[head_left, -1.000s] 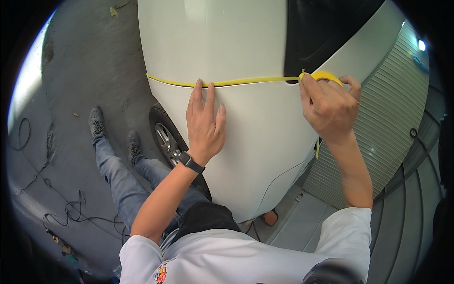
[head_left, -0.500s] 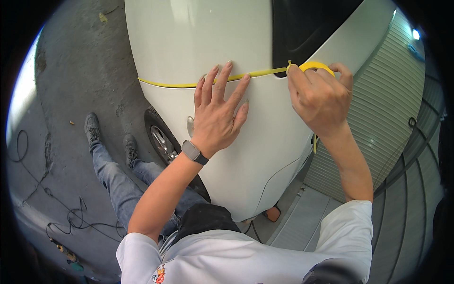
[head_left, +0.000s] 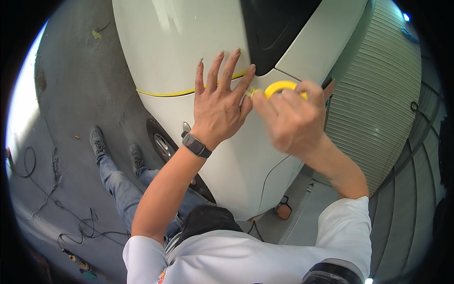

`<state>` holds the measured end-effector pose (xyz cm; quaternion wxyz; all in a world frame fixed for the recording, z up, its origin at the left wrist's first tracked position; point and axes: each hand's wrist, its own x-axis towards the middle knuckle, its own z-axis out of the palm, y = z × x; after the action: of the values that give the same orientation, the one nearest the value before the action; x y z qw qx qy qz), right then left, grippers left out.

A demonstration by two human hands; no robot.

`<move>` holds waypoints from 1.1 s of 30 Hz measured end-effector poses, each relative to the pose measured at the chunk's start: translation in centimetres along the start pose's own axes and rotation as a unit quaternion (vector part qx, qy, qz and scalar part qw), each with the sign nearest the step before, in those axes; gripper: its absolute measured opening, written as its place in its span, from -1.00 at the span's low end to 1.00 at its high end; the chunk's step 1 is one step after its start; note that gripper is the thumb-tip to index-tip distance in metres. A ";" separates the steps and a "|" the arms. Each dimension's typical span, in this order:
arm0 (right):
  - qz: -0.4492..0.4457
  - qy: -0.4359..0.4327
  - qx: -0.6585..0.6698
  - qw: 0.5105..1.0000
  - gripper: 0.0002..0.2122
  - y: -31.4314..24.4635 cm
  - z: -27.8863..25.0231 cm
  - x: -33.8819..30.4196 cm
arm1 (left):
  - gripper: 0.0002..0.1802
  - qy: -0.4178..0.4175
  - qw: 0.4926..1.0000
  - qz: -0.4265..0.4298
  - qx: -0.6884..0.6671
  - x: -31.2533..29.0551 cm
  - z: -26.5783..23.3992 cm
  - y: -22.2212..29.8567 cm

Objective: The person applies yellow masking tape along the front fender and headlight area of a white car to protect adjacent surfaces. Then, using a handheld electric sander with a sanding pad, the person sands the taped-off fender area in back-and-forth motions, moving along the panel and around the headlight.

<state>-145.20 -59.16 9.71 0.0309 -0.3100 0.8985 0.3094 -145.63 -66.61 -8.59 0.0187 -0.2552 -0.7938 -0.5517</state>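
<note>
A narrow strip of yellow masking tape (head_left: 165, 94) runs along the body gap on the front of a white car (head_left: 161, 47), above the seam. My left hand (head_left: 217, 102) lies on the panel with fingers spread, its fingertips over the tape's right stretch. Close beside its thumb, my closed right hand (head_left: 293, 118) grips a yellow tape roll (head_left: 280, 87), slightly smeared by motion. A crumpled bit of tape shows near my right fingertips. Whether it still joins the strip is hidden by my left hand.
The dark lower windscreen area (head_left: 269, 28) lies just beyond my hands. Below my left forearm is a wheel (head_left: 163, 144). A black cable (head_left: 82, 232) and a power tool (head_left: 80, 265) lie on the grey floor at left. A ribbed shutter (head_left: 373, 94) stands at right.
My right hand has moved left and nearer with the tape roll, coming next to my left hand. The tape length that stretched right to the dark area no longer shows there.
</note>
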 end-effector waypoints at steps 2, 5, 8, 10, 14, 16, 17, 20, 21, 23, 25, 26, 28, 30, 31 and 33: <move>0.005 0.068 0.136 0.988 -0.90 -4.0 -2.9 -1.7 | -0.38 -0.018 1.000 -0.005 0.004 0.0 -0.1 0.2; 0.066 0.013 0.292 0.954 -0.90 -7.2 -3.5 -4.8 | -0.36 -0.032 0.999 -0.002 0.004 -0.5 -0.2 0.4; 0.163 -0.027 0.393 0.905 -0.80 -8.3 -3.9 -8.0 | -0.33 -0.072 0.997 -0.022 0.004 -2.0 -1.8 0.0; 0.234 -0.017 0.443 0.865 -0.68 -9.3 -4.7 -9.5 | -0.32 -0.071 0.996 -0.013 -0.059 -3.5 -4.0 -0.1; 0.344 -0.028 0.531 0.774 -0.41 -11.0 -6.7 -10.6 | -0.51 -0.308 0.851 -0.151 -0.397 -6.1 -10.2 1.4; 0.388 -0.019 0.555 0.736 -0.39 -11.6 -7.9 -10.7 | -0.45 -0.392 0.687 -0.251 -0.557 -6.2 -12.3 3.4; 0.384 -0.013 0.551 0.741 -0.40 -11.8 -8.7 -10.4 | -0.45 -0.422 0.631 -0.268 -0.594 -5.8 -13.8 3.8; 0.378 0.007 0.537 0.754 -0.46 -11.8 -10.0 -10.3 | -0.70 -0.449 0.647 -0.270 -0.554 -3.9 -15.3 4.7; 0.388 0.012 0.532 0.753 -0.49 -11.7 -10.0 -10.5 | -0.75 -0.464 0.664 -0.268 -0.522 -3.3 -15.3 4.9; 0.408 0.018 0.524 0.748 -0.53 -11.5 -10.2 -10.4 | -0.85 -0.464 0.708 -0.239 -0.476 -2.5 -14.9 5.7; 0.395 0.045 0.512 0.762 -0.60 -11.3 -10.2 -10.3 | -0.85 -0.462 0.717 -0.231 -0.467 -2.0 -15.3 6.0; 0.394 0.052 0.508 0.764 -0.61 -10.9 -10.0 -10.4 | -0.87 -0.460 0.732 -0.234 -0.444 -1.9 -15.3 6.1; 0.374 0.053 0.469 0.798 -0.64 -9.9 -9.5 -10.7 | -0.89 -0.437 0.781 -0.198 -0.399 -1.7 -15.1 6.0; 0.331 0.048 0.400 0.853 -0.68 -7.6 -8.1 -11.8 | -0.90 -0.372 0.833 -0.173 -0.371 -1.3 -13.4 5.8; 0.335 0.037 0.339 0.878 -0.71 -5.8 -7.7 -12.4 | -0.91 -0.317 0.857 -0.160 -0.372 -0.7 -12.5 5.5; 0.331 0.021 0.234 0.914 -0.76 -1.2 -6.0 -14.5 | -0.91 -0.185 0.870 -0.223 -0.399 0.9 -9.7 4.3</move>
<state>-132.02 -55.60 17.50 -0.0210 0.0150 0.9967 0.0763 -147.04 -73.69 -0.75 -0.3552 -0.1549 -0.5312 -0.7535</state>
